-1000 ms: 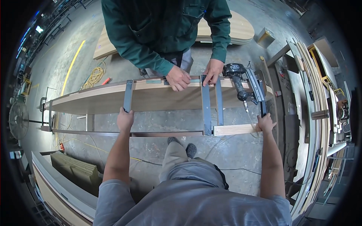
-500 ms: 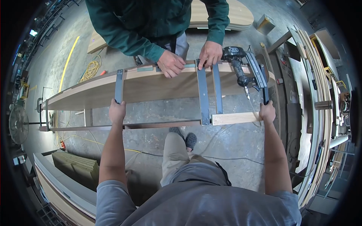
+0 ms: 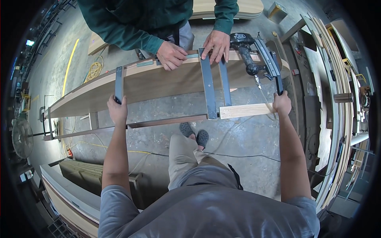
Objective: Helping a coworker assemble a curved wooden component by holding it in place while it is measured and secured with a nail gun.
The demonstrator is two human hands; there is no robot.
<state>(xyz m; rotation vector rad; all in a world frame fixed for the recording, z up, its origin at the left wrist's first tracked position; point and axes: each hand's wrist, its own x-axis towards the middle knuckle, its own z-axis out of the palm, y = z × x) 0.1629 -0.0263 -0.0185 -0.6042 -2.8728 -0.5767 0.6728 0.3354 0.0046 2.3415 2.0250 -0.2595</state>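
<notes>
My left hand is closed round the near end of a narrow grey slat, whose far end meets the edge of a long curved wooden panel. Far to the right, my right hand grips the near end of a dark slat. Between them, a wide grey slat and a narrower grey slat run from the panel toward a pale wooden rail. A black and silver nail gun rests on the panel near the dark slat, its hose hanging down.
Opposite me, a person in green sleeves has one hand on the panel's edge and another hand by the wide slat's top. A dark cable crosses the floor. Stacked boards stand right; a standing fan is at left.
The frame and both my hands sit slightly higher in view. The other person's hand by the wide slat has gone from pointing at its end to lying with fingers spread beside it.
</notes>
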